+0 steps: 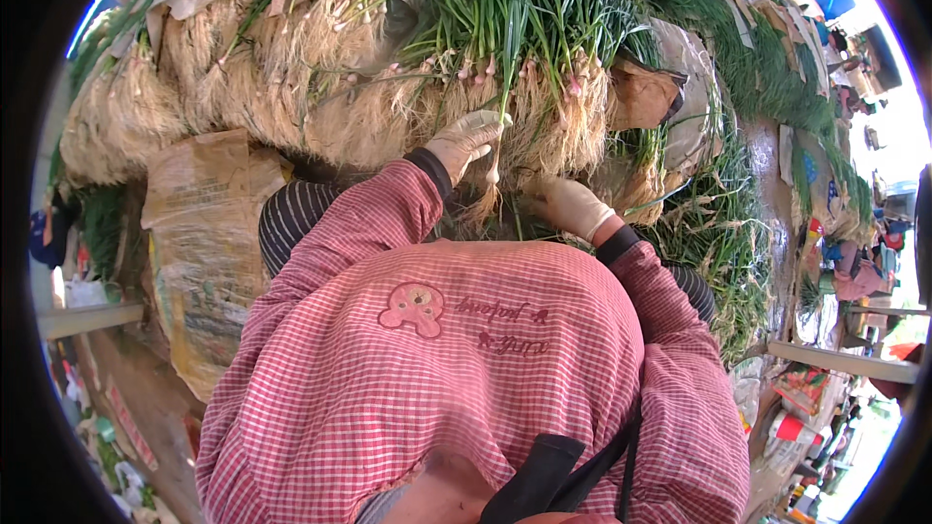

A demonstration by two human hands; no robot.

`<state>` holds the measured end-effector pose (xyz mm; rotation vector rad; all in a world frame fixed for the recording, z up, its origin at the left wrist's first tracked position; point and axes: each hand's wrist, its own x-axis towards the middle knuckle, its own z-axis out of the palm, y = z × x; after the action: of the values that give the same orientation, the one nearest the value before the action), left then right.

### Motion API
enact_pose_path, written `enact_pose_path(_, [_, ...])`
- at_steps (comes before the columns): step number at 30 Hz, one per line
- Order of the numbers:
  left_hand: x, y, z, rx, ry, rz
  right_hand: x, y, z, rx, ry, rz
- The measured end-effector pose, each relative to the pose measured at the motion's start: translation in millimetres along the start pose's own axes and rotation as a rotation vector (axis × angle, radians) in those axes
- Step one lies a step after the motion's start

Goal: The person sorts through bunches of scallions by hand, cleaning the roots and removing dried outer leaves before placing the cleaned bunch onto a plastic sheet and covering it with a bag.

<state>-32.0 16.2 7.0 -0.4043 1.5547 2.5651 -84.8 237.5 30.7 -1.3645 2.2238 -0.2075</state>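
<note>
My left hand (464, 143), in a pale thin glove, is closed round the stalk of a single spring onion (491, 175). The green leaves of this plant point up and away, while its small white bulb and stringy roots hang below my fingers. Just right of the roots and lower down, my right hand (573, 207), gloved too, has its fingers curled together; what they hold, if anything, is hidden. Beyond both hands lies a thick row of spring onions (529, 15), with pinkish bulbs and tan roots (573, 126) draping toward me.
A bundle of plants with long tan roots (233, 87) fills the far left. Loose green leaves (718, 262) are heaped at my right. A worn yellowish sack (204, 243) hangs on the left. More greens (767, 58) and people (864, 272) are at the far right.
</note>
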Motion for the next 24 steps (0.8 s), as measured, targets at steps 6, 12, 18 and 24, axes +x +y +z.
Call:
enact_pose_path(6, [5.7,1.6,1.8,-0.264,-0.113,-0.025,30.9,-7.8,22.3,0.405,0.476,-0.185])
enact_pose_path(12, [-9.4,46.0,-3.2,-0.447,0.011,0.271,10.3,-11.8,22.6,-0.506,0.126,-0.042])
enact_pose_path(18, [-9.0,43.8,-11.2,-0.457,0.2,0.377,57.4,46.8,-51.7,-0.408,0.323,0.542])
enact_pose_path(24, [-8.9,26.3,7.8,0.103,0.221,-0.096,50.0,-13.7,-34.7,-0.262,0.153,0.368])
